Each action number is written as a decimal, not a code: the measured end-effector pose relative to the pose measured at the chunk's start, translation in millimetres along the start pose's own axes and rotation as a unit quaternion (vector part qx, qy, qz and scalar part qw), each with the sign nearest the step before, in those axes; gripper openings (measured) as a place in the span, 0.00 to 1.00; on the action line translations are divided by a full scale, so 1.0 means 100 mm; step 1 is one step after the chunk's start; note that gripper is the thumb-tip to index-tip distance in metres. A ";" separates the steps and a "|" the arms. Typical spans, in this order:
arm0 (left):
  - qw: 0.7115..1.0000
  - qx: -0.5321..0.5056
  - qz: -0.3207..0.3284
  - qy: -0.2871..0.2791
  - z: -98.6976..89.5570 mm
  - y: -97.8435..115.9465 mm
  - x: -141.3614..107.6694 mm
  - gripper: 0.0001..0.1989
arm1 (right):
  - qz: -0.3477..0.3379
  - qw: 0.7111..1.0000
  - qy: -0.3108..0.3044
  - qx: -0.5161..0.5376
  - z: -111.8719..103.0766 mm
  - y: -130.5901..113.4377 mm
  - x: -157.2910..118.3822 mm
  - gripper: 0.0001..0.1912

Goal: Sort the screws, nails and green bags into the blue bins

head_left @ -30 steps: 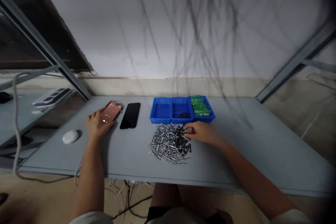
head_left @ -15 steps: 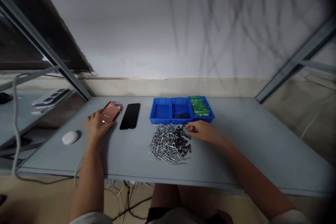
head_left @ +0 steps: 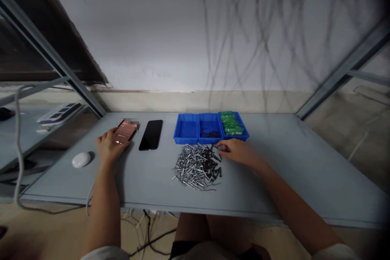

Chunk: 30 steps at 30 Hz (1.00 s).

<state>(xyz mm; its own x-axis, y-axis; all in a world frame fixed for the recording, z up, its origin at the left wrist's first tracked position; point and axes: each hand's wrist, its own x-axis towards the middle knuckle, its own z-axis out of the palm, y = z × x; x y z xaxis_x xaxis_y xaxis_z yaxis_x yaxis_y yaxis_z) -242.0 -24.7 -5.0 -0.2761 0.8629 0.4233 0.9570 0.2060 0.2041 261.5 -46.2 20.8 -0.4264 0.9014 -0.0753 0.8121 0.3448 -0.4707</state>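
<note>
My left hand (head_left: 109, 146) is wrapped around the near end of a lit smartphone (head_left: 124, 132), which has slid a little to the left with it. My right hand (head_left: 236, 151) rests at the right edge of a heap of silver pin-like metal pieces (head_left: 190, 166). Dark screws (head_left: 211, 165) lie on that side of the heap, close to its fingertips. The fingers are curled together; whatever may be between them is too small to make out. Behind the heap stand three joined blue bins: a left bin (head_left: 187, 130), a middle bin (head_left: 207, 124) and a right bin (head_left: 246, 132).
Several dark pieces (head_left: 211, 134) lie in the middle bin, and green packets (head_left: 231, 124) fill the right one. A second phone (head_left: 151, 135), screen dark, lies right of the lit one. A white mouse (head_left: 81, 159) sits at the left of the table (head_left: 152, 183).
My left hand and the lit phone have shifted slightly left. My right hand has stayed beside the heap, its fingers moving only a little.
</note>
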 end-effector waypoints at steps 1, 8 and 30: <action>1.000 -0.001 0.000 0.000 0.00 0.00 0.00 0.37 | 0.004 1.000 0.001 -0.003 0.00 0.00 0.00 0.14; 1.000 -0.003 -0.001 -0.011 0.01 -0.02 0.00 0.37 | 0.017 1.000 -0.005 -0.022 0.03 -0.08 0.00 0.07; 1.000 -0.012 -0.017 -0.015 -0.02 0.02 -0.01 0.35 | 0.023 0.871 0.023 0.489 0.04 -0.11 0.06 0.19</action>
<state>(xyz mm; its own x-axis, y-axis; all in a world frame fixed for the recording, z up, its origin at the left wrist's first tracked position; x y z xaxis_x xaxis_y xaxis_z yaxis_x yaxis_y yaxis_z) -240.3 -26.3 -3.2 -0.3060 0.8689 0.3891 0.9444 0.2254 0.2395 249.0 -45.8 21.8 -0.3673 0.9258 -0.0890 0.0894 -0.0601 -0.9942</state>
